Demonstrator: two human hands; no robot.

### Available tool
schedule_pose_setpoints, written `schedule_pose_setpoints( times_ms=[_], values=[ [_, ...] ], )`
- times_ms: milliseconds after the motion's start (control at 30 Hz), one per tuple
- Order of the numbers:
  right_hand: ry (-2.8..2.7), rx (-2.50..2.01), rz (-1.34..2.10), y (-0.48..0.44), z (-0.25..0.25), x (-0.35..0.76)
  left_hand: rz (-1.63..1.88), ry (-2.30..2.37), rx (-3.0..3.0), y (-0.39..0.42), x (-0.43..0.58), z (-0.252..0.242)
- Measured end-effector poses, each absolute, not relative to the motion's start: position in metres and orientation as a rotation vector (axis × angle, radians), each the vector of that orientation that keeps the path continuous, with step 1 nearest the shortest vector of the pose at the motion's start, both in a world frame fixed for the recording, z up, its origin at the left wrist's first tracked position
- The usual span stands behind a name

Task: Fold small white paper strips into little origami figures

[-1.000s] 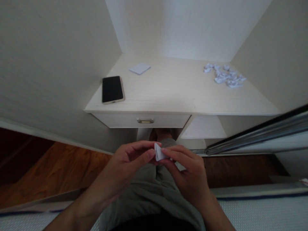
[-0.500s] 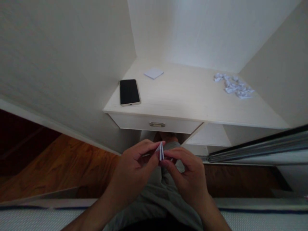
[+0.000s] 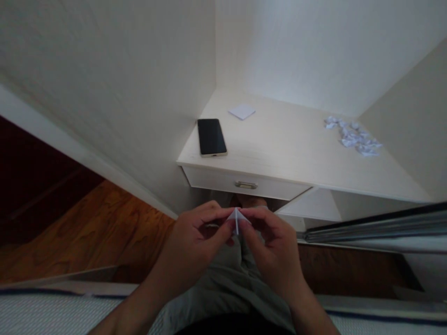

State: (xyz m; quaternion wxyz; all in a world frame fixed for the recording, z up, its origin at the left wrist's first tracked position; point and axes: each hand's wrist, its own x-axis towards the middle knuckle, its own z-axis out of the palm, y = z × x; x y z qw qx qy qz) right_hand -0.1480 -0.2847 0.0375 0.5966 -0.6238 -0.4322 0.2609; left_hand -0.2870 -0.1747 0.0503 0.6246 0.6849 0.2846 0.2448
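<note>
A small folded white paper (image 3: 237,218) is held up between both hands above my lap, its middle crease upright and a flap spread to either side. My left hand (image 3: 199,242) pinches the left flap between thumb and fingers. The right flap is pinched in the same way by my right hand (image 3: 274,239). Beyond them, on the white desk top (image 3: 279,144), a flat folded white paper (image 3: 242,111) lies near the back wall. Several small folded white paper pieces (image 3: 356,137) are heaped at the desk's right side.
A black phone (image 3: 212,137) lies at the desk's left front corner. Below the desk top is a drawer with a metal handle (image 3: 246,184), with an open shelf to its right. A side panel (image 3: 139,93) stands at the left. Wooden floor (image 3: 132,232) shows below left.
The paper's flaps have spread apart and lie flatter. My right fingers have moved up onto the right flap. The view has shifted, so the desk and phone appear further right.
</note>
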Motion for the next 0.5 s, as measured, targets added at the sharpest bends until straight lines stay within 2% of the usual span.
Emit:
schedule_pose_setpoints(
  times_ms=[333,500],
  values=[
    [-0.845,-1.36,0.755,-0.264,0.043,-0.155,0.722,0.834,1.517,-0.176,-0.293,0.062],
    [-0.796,-1.261,0.916,-0.268,0.039,-0.14,0.647,0.831,1.479,-0.179,-0.283,0.06]
  ],
)
